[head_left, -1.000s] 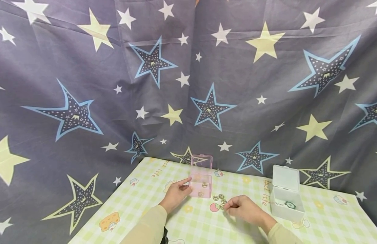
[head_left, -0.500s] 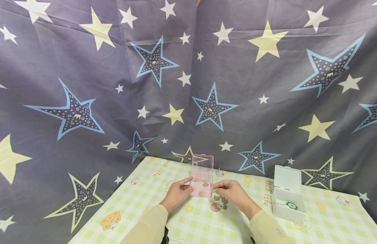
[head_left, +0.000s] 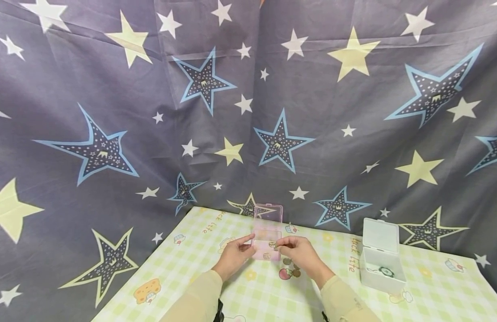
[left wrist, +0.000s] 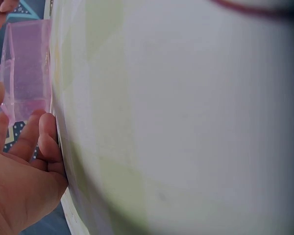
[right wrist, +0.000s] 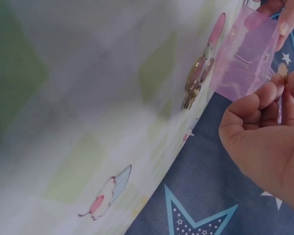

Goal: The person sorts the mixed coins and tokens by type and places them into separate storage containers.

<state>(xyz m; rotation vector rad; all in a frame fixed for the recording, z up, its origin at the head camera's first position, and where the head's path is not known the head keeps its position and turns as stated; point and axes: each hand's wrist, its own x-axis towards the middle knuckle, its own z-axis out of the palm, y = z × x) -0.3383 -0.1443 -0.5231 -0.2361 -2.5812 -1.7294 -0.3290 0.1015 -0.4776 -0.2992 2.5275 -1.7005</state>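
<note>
Desk (head_left: 216, 286): checked cloth, star curtain behind.

Pink box (head_left: 266, 243): lid up, mid-desk; the landmark here.

Left hand (head_left: 231, 256): against the box's left wall, fingers (left wrist: 41, 139) loosely extended, steadying it (not wrapped round).

Right hand (head_left: 298, 251): at the box's right, nearer the opening; fingers (right wrist: 264, 95) narrow, pinching a small gold coin (right wrist: 282, 70) just above the rim.

Loose coins (head_left: 290, 267): on the desk, just right of the box, below the right hand.

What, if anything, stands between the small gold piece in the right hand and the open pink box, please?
Nothing visible: the right hand pinches the gold piece right at the pink box, whose lid stands open.
</note>
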